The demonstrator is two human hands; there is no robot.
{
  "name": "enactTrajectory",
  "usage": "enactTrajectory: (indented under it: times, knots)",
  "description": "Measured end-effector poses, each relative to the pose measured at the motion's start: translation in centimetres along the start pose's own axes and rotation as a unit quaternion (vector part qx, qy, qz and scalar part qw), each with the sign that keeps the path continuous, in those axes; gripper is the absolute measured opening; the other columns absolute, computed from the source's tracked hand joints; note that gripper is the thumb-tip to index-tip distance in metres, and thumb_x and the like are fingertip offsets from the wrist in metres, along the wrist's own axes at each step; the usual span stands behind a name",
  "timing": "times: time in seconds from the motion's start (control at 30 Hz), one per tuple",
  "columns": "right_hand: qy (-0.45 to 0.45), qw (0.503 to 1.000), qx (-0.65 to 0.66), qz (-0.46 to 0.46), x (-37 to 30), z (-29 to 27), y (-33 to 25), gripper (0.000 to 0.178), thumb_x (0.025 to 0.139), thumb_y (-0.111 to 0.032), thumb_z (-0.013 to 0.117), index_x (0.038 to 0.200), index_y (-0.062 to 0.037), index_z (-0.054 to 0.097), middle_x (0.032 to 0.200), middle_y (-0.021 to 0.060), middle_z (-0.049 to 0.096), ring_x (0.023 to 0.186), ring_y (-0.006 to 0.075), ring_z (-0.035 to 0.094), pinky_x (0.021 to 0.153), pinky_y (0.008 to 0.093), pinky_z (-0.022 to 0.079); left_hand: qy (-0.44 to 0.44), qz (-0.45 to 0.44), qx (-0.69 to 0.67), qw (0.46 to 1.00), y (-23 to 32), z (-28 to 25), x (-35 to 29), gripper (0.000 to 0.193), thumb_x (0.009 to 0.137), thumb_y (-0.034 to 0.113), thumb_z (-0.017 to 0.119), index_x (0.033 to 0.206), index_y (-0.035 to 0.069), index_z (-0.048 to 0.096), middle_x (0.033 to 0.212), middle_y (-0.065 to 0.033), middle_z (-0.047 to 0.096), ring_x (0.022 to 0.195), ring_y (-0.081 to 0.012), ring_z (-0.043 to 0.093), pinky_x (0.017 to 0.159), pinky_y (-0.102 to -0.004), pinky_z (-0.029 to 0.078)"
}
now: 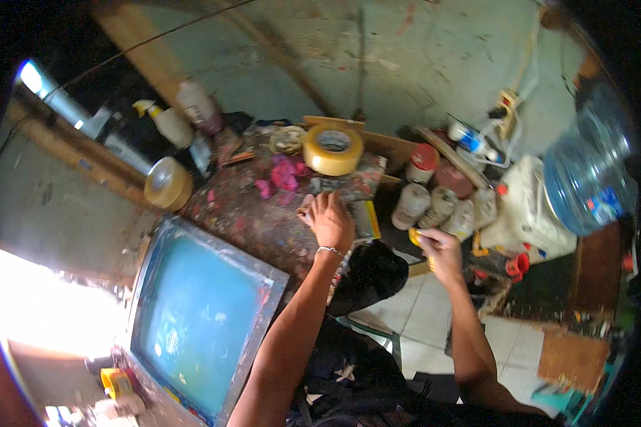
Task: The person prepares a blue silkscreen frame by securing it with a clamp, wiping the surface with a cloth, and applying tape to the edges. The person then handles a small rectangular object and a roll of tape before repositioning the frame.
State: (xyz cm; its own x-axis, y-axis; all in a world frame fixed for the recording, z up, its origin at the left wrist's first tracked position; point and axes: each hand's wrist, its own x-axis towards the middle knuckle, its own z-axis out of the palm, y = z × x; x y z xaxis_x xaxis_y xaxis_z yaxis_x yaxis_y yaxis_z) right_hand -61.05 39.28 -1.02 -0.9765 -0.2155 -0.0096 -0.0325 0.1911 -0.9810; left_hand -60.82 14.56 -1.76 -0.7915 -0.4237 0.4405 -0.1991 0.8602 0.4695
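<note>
My left hand (329,222), a bracelet at its wrist, is over the stained worktable (228,203). Its fingers curl down around a small brownish piece (305,211), whose kind I cannot make out. To the right, my right hand (443,250) is closed around a slim yellow tool (415,237). Yellow shows on both sides of the fist, but the grip hides most of it. Just beyond the left hand lie a crumpled pink rag (286,173) and a large roll of yellowish tape (332,149). A framed blue screen (203,320) leans left of my left forearm.
Another tape roll (168,183) and a spray bottle (171,127) stand at the left. Several grimy bottles (411,205), a red-lidded jar (423,162), a white jerrycan (527,206) and a blue water jug (590,174) crowd the right. A power strip (507,114) hangs on the wall.
</note>
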Motion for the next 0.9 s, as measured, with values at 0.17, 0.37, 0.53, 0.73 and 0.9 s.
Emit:
enactTrajectory:
  times: [0.17,0.37,0.53,0.73,0.9]
  knots:
    - [-0.048,0.997,0.064,0.016,2.3,1.1,-2.4,0.015,0.09,-0.005,0.066,0.101,0.0037,0.069,0.079,-0.0001,0.065,0.067,0.0046,0.056,0.057,0.0207,0.044,0.006,-0.016,-0.097,0.995,-1.0,-5.5,0.4,0.026,0.083,0.008,0.061,0.109,0.005,0.06,0.109,-0.0151,0.058,0.107,-0.035,0.052,0.094,-0.0461,0.039]
    - [-0.188,0.98,0.055,-0.034,5.0,5.0,-7.5,0.011,0.09,-0.006,0.065,0.096,0.0034,0.067,0.08,-0.0004,0.065,0.069,0.0049,0.055,0.063,0.0217,0.045,0.031,-0.104,-0.213,0.971,-2.9,-15.3,-7.3,0.021,0.083,0.001,0.062,0.104,-0.002,0.063,0.101,-0.0189,0.062,0.094,-0.0371,0.061,0.084,-0.0393,0.048]
    - [-0.234,0.961,-0.039,-0.142,8.0,9.7,-11.9,0.012,0.088,-0.005,0.065,0.096,0.0024,0.069,0.075,0.0018,0.066,0.067,0.0051,0.054,0.062,0.0246,0.045,0.024,-0.206,-0.185,0.96,-3.7,-20.5,-13.3,0.012,0.086,0.0,0.06,0.098,-0.003,0.064,0.097,-0.0179,0.064,0.091,-0.0333,0.064,0.083,-0.0361,0.048]
    - [-0.275,0.905,-0.211,-0.246,17.4,22.4,-14.7,0.026,0.081,-0.016,0.065,0.103,-0.0023,0.072,0.097,0.0202,0.07,0.086,0.0309,0.07,0.078,0.0382,0.053,0.007,-0.252,-0.187,0.949,-3.4,-21.5,-15.9,0.012,0.087,0.0,0.059,0.098,-0.002,0.064,0.097,-0.0173,0.064,0.091,-0.0312,0.064,0.083,-0.036,0.048]
    - [-0.268,0.801,-0.434,-0.312,19.9,25.8,-13.9,0.033,0.079,-0.014,0.066,0.109,0.001,0.067,0.105,0.0243,0.067,0.098,0.0359,0.067,0.085,0.0449,0.053,0.011,-0.255,-0.232,0.939,-3.1,-21.2,-16.5,0.01,0.088,0.001,0.06,0.097,-0.002,0.063,0.096,-0.0177,0.064,0.09,-0.0324,0.064,0.082,-0.0365,0.049]
